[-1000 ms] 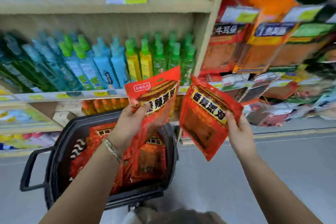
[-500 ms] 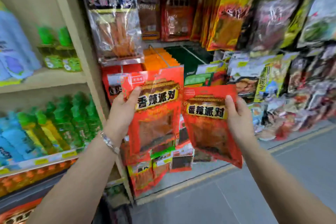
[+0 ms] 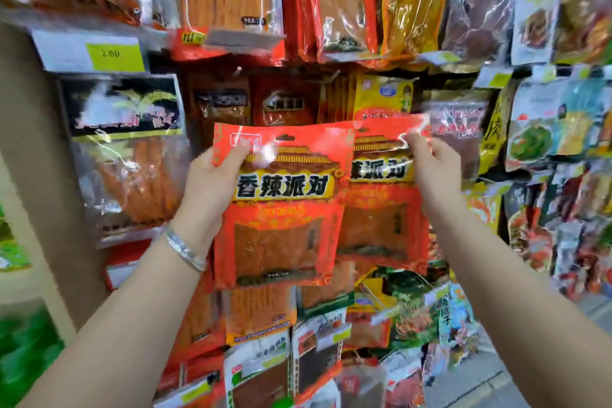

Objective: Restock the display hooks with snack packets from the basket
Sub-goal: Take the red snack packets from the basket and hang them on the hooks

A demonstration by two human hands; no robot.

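My left grip [image 3: 212,182] pinches front packet [image 3: 281,209] by top-left corner; right grip [image 3: 433,172] pinches rear packet [image 3: 381,225] by top-right corner. Both upright, long axis vertical, overlapping, close before hung packets [image 3: 284,103]; target hook hidden behind them.

A yellow price label [image 3: 114,56] sits near a beige shelf post [image 3: 36,182].

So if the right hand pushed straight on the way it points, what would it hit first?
Probably the yellow hanging packets just above the red packet that the right hand pinches; depth is unclear.
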